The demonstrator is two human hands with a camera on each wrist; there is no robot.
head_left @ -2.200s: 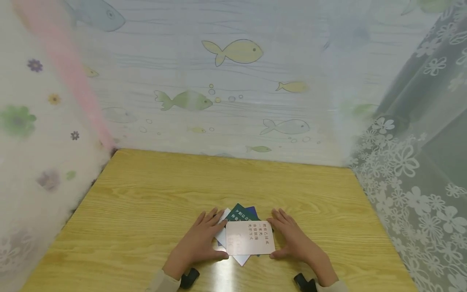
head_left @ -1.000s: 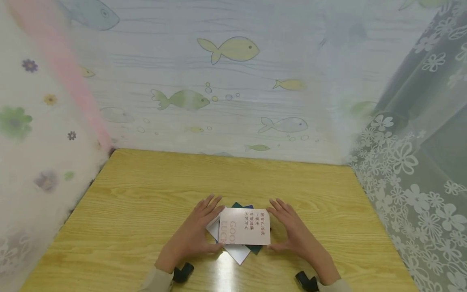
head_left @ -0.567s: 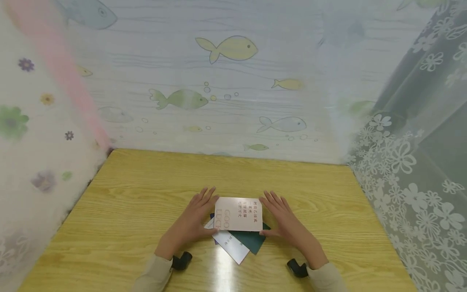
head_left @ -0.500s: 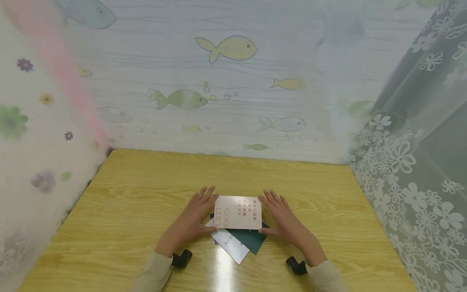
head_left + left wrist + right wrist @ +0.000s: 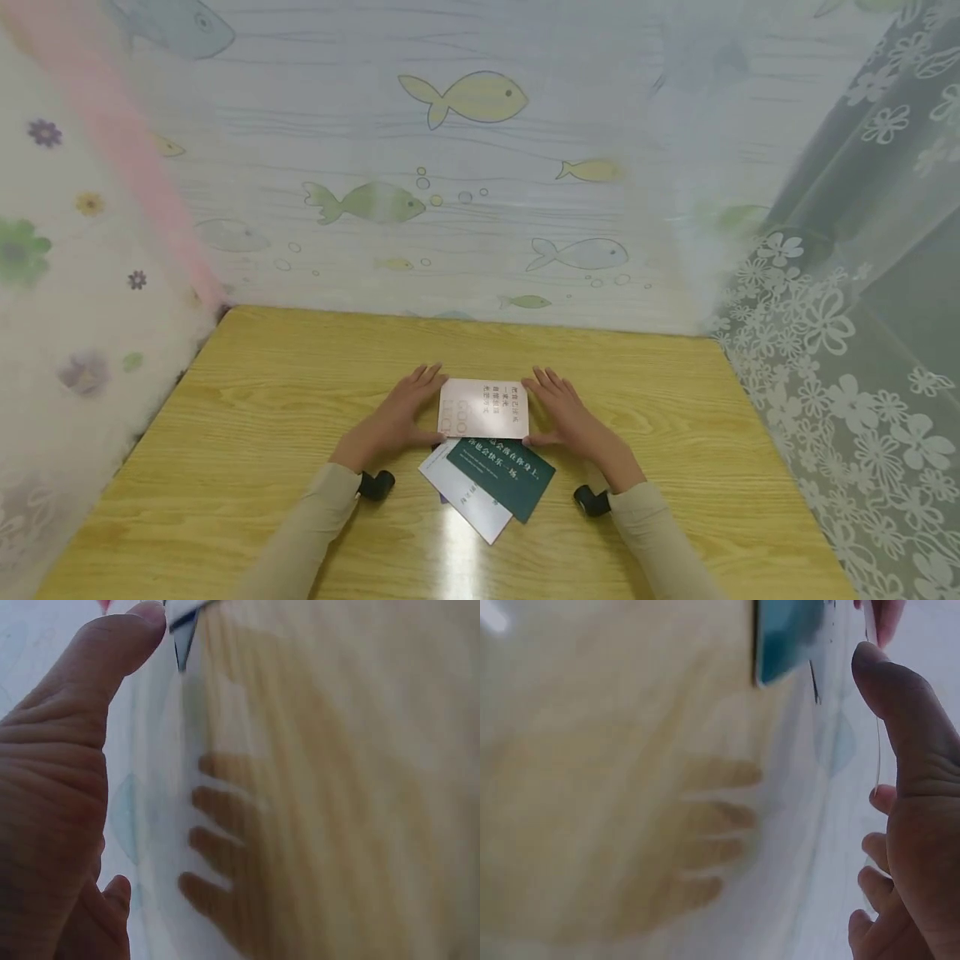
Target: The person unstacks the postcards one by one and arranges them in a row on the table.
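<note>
Fish-printed backdrop [image 5: 480, 250] hangs behind the wooden table [image 5: 300, 375]. Left hand [image 5: 388, 423] and right hand [image 5: 576, 421] pinch opposite ends of the pale card [image 5: 483, 408], which seems raised between them. If one grip loosens, it may drop toward the green card [image 5: 501, 479] below the hands. I see no container.

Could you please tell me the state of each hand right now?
Left hand: holding the pale pink card at its left edge, between thumb and fingers.
Right hand: holding the same card at its right edge, likewise.
</note>
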